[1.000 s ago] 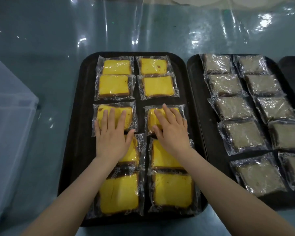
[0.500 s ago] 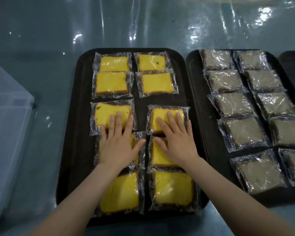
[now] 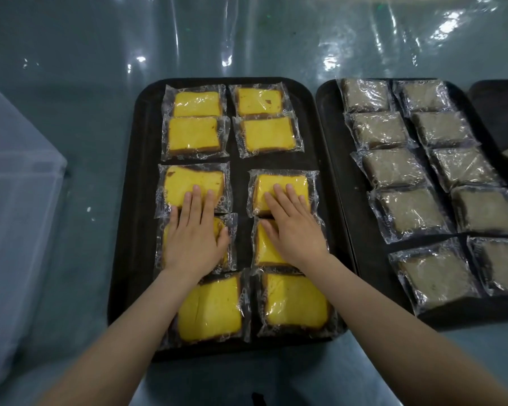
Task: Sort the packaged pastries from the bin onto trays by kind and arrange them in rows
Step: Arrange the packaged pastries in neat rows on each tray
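Note:
A black tray (image 3: 129,200) in the middle holds several wrapped yellow cake slices in two columns. My left hand (image 3: 192,235) lies flat with straight fingers on the left column, fingertips on the third slice (image 3: 188,180), palm over the fourth. My right hand (image 3: 294,227) lies flat the same way on the right column, fingertips on its third slice (image 3: 294,183), palm over the fourth slice (image 3: 266,247). A second black tray (image 3: 335,171) to the right carries several wrapped brown pastries (image 3: 393,168) in two columns.
A translucent plastic bin (image 3: 15,230) stands at the left edge. A third dark tray (image 3: 505,112) shows partly at the far right. Shiny plastic sheeting covers the table (image 3: 71,83) around the trays.
Both hands have slid back toward me along the yellow columns, and the third-row slices have come down with them, widening the gap behind the second row.

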{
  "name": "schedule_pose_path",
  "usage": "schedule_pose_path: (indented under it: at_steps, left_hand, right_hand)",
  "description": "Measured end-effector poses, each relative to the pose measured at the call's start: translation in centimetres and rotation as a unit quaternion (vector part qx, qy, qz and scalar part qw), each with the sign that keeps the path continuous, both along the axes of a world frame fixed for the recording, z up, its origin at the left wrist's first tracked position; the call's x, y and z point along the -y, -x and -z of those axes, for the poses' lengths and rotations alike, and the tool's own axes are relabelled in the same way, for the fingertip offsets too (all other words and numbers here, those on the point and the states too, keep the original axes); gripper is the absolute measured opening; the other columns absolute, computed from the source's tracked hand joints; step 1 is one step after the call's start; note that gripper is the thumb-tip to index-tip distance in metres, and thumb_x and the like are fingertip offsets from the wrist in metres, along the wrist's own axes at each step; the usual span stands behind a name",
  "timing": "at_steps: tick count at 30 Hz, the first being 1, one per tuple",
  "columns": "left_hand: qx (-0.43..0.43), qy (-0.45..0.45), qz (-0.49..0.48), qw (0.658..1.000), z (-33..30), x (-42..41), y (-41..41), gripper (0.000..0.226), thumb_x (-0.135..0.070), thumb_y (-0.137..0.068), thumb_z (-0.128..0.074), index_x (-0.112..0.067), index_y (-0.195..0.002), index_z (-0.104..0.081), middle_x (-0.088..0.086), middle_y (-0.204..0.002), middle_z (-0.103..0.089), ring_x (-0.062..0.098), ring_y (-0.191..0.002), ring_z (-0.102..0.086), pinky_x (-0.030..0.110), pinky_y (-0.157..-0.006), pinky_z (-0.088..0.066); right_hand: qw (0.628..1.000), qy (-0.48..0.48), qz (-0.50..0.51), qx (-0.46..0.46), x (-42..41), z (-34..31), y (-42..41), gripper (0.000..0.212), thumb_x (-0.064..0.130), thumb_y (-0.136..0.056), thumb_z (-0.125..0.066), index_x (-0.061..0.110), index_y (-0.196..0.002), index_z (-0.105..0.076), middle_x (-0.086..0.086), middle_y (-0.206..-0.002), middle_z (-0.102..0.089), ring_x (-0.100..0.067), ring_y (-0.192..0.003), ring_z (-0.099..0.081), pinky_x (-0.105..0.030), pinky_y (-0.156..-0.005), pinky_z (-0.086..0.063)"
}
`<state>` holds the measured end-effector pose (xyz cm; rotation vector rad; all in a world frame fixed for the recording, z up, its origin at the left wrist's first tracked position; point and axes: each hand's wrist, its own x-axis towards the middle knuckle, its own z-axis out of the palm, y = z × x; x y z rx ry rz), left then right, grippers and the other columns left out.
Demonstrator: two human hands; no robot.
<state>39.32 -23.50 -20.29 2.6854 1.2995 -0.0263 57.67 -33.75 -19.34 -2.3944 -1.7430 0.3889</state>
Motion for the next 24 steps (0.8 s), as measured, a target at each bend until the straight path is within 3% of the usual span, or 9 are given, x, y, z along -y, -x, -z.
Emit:
schedule_pose_path:
  at_steps: [4,11,16,24]
  left_hand:
    - [0.001,0.015,0.011,1.0,-0.4,0.0,0.1,0.072,-0.05,-0.092,-0.016,-0.013,-0.147,0.011,0.01,-0.157,0.011,0.018,-0.141,0.015,0.037,-0.115,0.007]
    - [0.051,0.047,0.028,0.997,-2.0,3.9,3.1,0.076,-0.06,-0.091,-0.012,-0.016,-0.144,0.02,0.005,-0.154,0.022,0.016,-0.141,0.021,0.032,-0.113,0.01]
    - [0.006,0.079,0.027,0.996,-1.0,8.4,5.2,0.1,-0.08,-0.076,-0.007,-0.014,-0.143,0.028,0.007,-0.15,0.032,0.019,-0.139,0.028,0.037,-0.113,0.012]
    - [-0.048,0.038,0.079,0.995,-0.6,8.4,6.4,0.104,-0.082,-0.072,-0.001,-0.01,-0.141,0.029,0.012,-0.149,0.033,0.025,-0.137,0.032,0.043,-0.111,0.017]
  right_hand:
    - [1.0,-0.002,-0.018,0.008,0.3,-0.6,0.1,0.064,0.051,-0.098,-0.029,0.018,-0.152,-0.019,-0.001,-0.161,-0.009,-0.012,-0.143,0.011,-0.03,-0.116,0.01]
    - [1.0,0.004,-0.004,0.017,4.7,-1.9,1.7,0.07,0.056,-0.095,-0.021,0.018,-0.153,-0.011,0.0,-0.16,0.0,-0.014,-0.144,0.015,-0.03,-0.116,0.01]
    - [0.996,0.06,-0.038,0.058,8.6,-0.9,3.8,0.076,0.069,-0.088,-0.008,0.027,-0.149,0.01,-0.001,-0.158,0.02,-0.021,-0.142,0.028,-0.04,-0.115,0.015]
    - [0.986,0.074,-0.092,0.118,9.3,-0.1,4.6,0.074,0.069,-0.09,-0.002,0.029,-0.151,0.01,-0.004,-0.157,0.022,-0.026,-0.141,0.03,-0.057,-0.113,0.013]
